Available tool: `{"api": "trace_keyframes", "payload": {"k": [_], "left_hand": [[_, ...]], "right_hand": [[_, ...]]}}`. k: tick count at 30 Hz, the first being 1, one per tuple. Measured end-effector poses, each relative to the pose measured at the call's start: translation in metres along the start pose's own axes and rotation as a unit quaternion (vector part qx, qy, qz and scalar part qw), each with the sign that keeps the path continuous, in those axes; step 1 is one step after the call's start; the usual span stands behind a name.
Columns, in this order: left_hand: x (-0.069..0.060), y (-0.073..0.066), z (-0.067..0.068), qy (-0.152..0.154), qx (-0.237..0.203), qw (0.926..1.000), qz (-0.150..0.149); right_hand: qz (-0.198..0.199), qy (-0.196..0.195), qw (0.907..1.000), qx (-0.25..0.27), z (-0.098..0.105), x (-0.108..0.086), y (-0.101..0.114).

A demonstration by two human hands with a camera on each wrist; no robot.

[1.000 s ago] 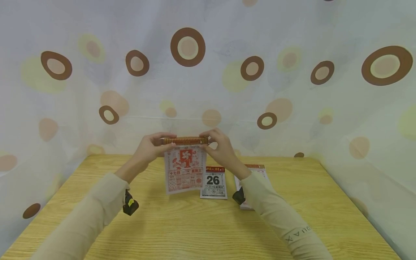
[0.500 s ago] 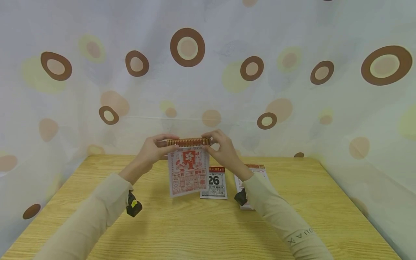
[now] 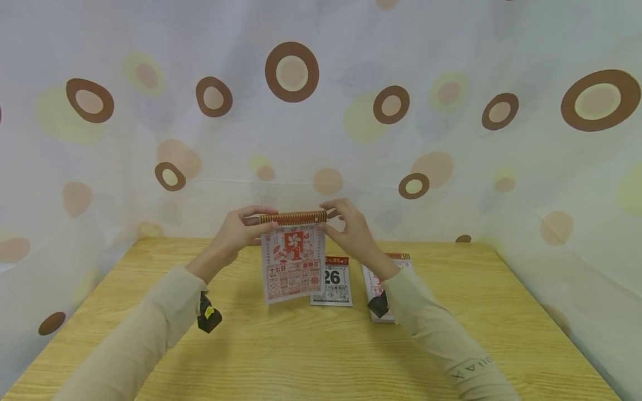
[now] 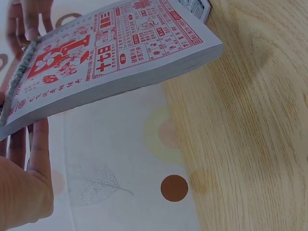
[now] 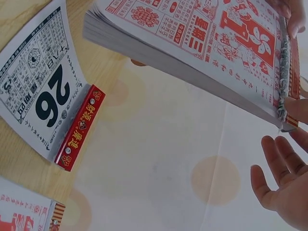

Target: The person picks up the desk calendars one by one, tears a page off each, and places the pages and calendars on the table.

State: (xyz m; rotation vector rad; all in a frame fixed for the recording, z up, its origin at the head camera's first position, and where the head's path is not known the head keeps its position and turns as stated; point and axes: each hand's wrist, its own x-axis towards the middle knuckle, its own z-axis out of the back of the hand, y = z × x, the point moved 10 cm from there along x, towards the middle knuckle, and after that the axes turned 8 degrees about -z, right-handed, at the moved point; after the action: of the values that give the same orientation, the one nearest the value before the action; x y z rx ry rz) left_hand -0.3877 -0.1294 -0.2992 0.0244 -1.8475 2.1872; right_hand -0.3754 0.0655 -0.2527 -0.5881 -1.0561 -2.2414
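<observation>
A thick tear-off calendar with red print and a striped red-and-gold top band hangs above the table, its pages facing me. My left hand grips the left end of the band, thumb in front and fingers behind; in the left wrist view, fingers show under the pad. At the band's right end, my right hand pinches the corner between thumb and index finger. The other right-hand fingers stand away from the pad. A smaller calendar showing a black 26 lies partly behind the held one.
Another thick red-printed calendar lies to the right, partly covered by my right forearm. Everything rests on a light wooden table. A pale curtain with brown rings hangs behind and along the sides.
Both hands and the held calendar have shifted slightly right, covering more of the calendar showing 26. My right hand has moved outward toward the band's end.
</observation>
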Motion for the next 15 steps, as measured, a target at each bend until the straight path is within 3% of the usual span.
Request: {"api": "trace_keyframes", "payload": {"k": [8,15], "left_hand": [[0.001,0.0,0.002,0.0,0.012,0.9999,0.004],[0.002,-0.001,0.002,0.001,0.006,1.0,0.001]], "right_hand": [[0.021,-0.023,0.9995,0.002,0.013,-0.005,0.004],[0.057,-0.033,0.9978,0.01,0.016,-0.018,0.02]]}}
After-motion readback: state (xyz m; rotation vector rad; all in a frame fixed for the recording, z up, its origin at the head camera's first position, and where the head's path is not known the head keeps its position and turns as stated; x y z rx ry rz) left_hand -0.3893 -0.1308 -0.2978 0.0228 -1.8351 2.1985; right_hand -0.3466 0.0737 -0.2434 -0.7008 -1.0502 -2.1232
